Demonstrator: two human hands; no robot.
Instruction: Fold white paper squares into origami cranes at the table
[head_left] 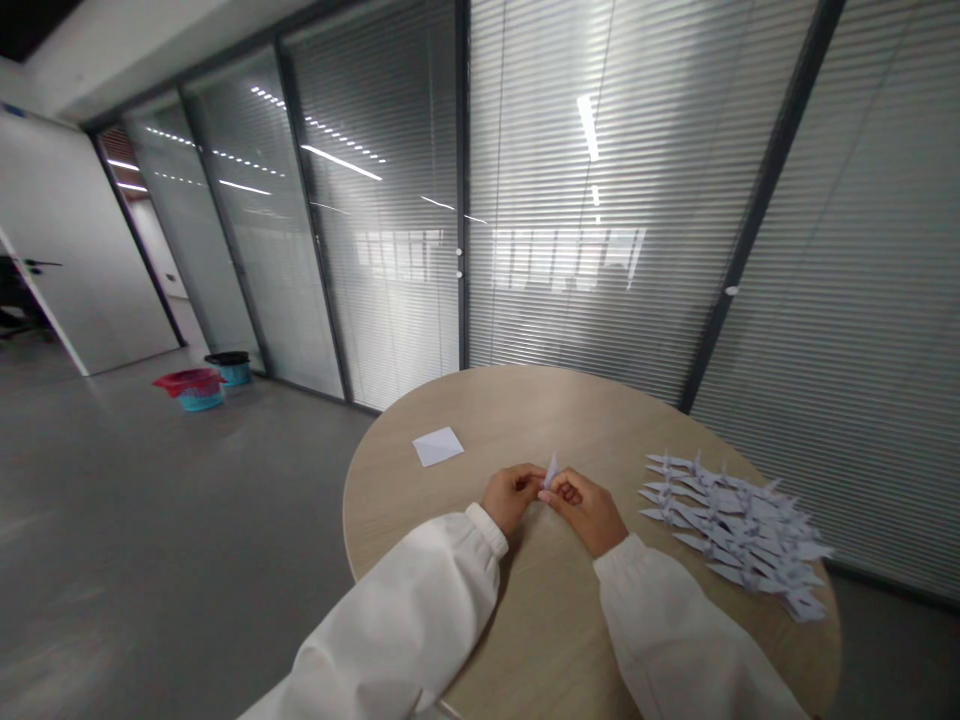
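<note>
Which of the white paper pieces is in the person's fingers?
The small pointed piece, tip up between the left hand and right hand. The square paper lies alone on the left; the folded paper shapes lie grouped on the right.

Folded paper [552, 469] between sheet [438, 447] and cranes [744, 528]

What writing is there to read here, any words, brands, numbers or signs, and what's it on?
No readable text anywhere.
Folded paper in the hands, paper square, pile of folded shapes: no writing visible.
Dark blue patch near the door's top: too small to make out.
</note>
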